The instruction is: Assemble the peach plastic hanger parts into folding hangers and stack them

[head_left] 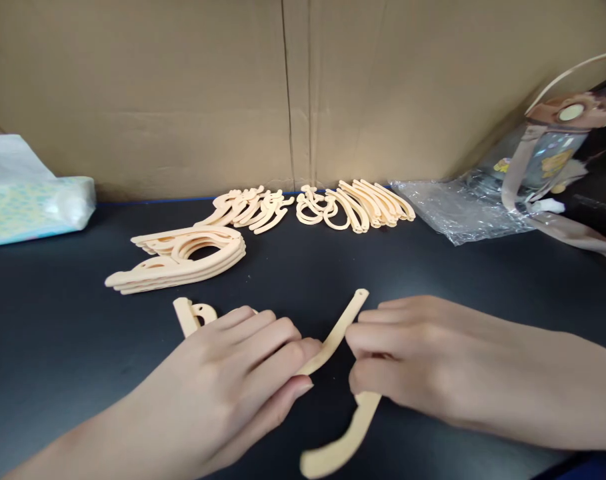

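Note:
My left hand (237,380) is closed on a cream plastic folding hanger. One curved hanger arm (340,328) sticks out past the thumb toward the upper right, with a small hole near its tip. On the hand's far side, the hanger's other end (185,315) shows beside a rounded part; the middle is hidden under my fingers. In my right hand (423,363) is a loose curved hanger arm (343,448), its wide end hanging toward me. The fingers cover its upper part. A small gap separates the two hands.
Behind my left hand lies a stack of cream folding hangers (217,267). Farther back are small curved pieces (270,212), hooks (310,212) and several loose arms (377,203). Tissue pack (43,207) at left; clear plastic bag (453,213) and strapped bottle (553,157) at right; cardboard wall (183,100) behind.

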Tool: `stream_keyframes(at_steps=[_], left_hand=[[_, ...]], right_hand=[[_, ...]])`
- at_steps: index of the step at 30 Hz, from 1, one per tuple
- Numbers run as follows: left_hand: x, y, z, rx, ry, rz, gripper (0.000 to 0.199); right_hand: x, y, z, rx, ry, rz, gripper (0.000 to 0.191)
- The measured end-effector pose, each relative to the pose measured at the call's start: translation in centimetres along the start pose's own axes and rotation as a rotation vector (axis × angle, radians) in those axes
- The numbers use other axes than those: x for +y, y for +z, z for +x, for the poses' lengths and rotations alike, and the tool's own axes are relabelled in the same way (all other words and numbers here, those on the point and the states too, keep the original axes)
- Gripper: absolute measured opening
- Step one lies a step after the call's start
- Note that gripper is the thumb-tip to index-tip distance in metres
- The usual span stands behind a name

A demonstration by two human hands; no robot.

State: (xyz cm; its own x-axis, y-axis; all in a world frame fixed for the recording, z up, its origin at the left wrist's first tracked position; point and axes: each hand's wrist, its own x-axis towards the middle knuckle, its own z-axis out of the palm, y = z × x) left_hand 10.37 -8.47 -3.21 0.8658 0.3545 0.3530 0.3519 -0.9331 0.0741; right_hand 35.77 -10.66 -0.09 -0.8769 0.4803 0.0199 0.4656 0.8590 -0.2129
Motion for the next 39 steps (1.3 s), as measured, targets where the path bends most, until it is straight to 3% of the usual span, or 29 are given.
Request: stream_keyframes(at_steps=[7,12,15,17,23,30,32,35,39], left_hand=[[0.5,0.2,-0.9,-0.006,-0.091,-0.109,0.021],[0.9,0.4,-1.1,-0.041,-0.178,-0.121,0.017],[1.2,0.7,-1.0,-0.028,-0.203,-0.061,0.019],[1.4,0.9,-1.0,-0.013,-0.224,-0.024,0.022],[1.6,0.9,-1.0,-0.086,-0.226,0.019,0.009],[1.8,0.6,-0.6,-0.138,-0.26,-0.025,0.022],[1.9,0.7,-0.5,-0.121,-0.269,0.007,0.022],[2.0,0.9,-0.4,-0.071,-0.272,0.099,0.02],[2.1,1.0,-0.4,-0.043,-0.27,0.137,0.014]], right_hand=[[3.0,-0.1,-0.3,0.061,0.106,0.018,0.029],[3.5,0.1,0.0,0.183,0.242,-0.182,0.02],[2.7,0.6,0.3,0.224,0.257,-0.264,0.043],[2.1,1.0,0.4,0.237,0.244,-0.314,0.049],[2.2,1.1,0.0,0.142,0.203,-0.198,0.005],[3.2,-0.2,-0.2,0.036,0.154,-0.037,0.035],[3.1,-0.1,0.0,0.043,0.152,-0.004,0.032],[2.8,0.5,0.4,0.1,0.155,0.036,0.012],[2.6,1.7,1.0,0.241,0.134,-0.014,0.015]])
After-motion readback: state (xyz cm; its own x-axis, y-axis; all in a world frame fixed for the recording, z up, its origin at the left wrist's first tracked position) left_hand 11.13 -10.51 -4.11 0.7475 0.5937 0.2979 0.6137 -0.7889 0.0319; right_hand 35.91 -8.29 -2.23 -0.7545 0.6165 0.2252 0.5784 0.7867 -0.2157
